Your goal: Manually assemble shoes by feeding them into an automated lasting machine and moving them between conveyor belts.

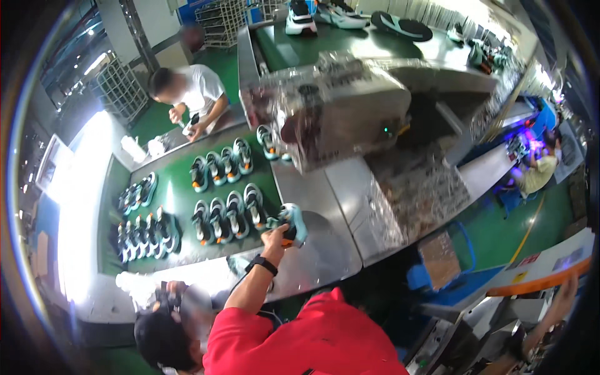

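Observation:
My left arm, in a red sleeve with a black watch at the wrist, stretches over the metal table edge. My left hand (274, 237) is closed around a sneaker (296, 226) with a pale-blue sole and orange and black parts. Beside it, on the green work surface, a row of similar sneakers (234, 215) stands in line. A second row (214, 167) lies behind, and more shoes (147, 234) stand farther left. At the far right a bare hand (567, 290) touches an orange-edged machine; I cannot tell whether it is my right hand.
A plastic-wrapped machine (350, 106) sits across the table's middle, with sneakers (302, 19) on the surface behind it. A co-worker in white (203, 94) handles a shoe across the table. Another person in a black cap (161, 334) is close on my left. A cardboard piece (439, 259) lies lower right.

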Demonstrator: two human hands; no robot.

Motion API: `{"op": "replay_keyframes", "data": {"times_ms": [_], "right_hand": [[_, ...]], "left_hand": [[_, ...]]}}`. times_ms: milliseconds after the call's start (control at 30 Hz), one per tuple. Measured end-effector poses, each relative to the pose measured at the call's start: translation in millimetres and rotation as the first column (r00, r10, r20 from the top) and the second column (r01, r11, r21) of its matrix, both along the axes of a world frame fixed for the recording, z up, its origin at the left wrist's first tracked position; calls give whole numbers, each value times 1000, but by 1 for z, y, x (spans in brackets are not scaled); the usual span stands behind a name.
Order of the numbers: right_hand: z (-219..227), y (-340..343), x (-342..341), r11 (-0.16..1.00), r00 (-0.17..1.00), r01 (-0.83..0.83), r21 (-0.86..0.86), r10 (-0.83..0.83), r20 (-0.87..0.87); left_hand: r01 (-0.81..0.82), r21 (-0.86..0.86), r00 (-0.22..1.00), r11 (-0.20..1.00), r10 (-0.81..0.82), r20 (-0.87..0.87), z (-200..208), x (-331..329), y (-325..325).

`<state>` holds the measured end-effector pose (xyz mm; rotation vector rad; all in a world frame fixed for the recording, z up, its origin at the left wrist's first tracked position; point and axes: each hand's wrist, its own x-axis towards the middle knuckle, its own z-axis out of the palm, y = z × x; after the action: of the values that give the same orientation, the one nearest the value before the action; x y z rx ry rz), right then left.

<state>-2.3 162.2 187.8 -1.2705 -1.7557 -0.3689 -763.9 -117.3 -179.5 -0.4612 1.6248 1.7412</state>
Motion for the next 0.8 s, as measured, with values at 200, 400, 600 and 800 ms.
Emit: {"op": "replay_keyframes", "data": {"times_ms": [200,400,600,800], "right_hand": [[95,113,-501,796,890,-414,-442,456,-13],[120,201,-842,609,512,-592,-528,790,338],[78,213,-1023,691,497,-519,-504,723,479],[65,212,-1027,616,568,-562,-552,773,284]], "left_hand": [[-212,7,967,977,211,-142,1,-164,58],[-197,32,673,980,159,-722,-107,-333,109],[-301,-571,590,764,-321,-741,-136,-362,158],[-140,-701,725,699,-409,-553,-125,-349,144]]}}
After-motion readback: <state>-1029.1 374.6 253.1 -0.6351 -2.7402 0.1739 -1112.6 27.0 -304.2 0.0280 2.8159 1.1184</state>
